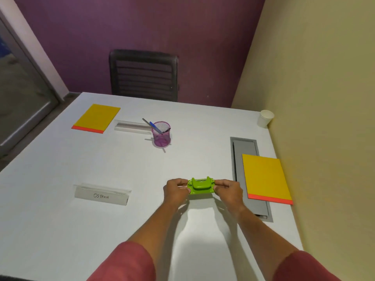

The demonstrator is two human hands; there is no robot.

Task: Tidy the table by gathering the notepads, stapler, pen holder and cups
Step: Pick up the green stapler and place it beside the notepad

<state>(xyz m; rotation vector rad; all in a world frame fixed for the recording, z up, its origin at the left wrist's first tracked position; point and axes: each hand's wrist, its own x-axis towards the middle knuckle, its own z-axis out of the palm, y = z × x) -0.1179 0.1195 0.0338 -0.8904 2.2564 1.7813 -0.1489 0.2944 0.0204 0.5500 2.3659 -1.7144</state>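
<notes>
A green stapler (200, 185) rests just above the white table (121, 220), gripped at its left end by my left hand (175, 189) and at its right end by my right hand (229, 189). One yellow notepad with a red edge (96, 118) lies at the far left. A second yellow notepad (265, 177) lies at the right, partly over a grey cable tray. The purple mesh pen holder (161, 134) with pens stands in the middle of the table. A white paper cup (265, 118) stands in the far right corner by the wall.
A name card reading "OSTRICH" (102, 194) stands at the near left, another name card (133, 127) beside the pen holder. A grey cable tray (248, 175) is set into the table at the right. A black chair (144, 75) faces the far edge. A yellow wall runs along the right.
</notes>
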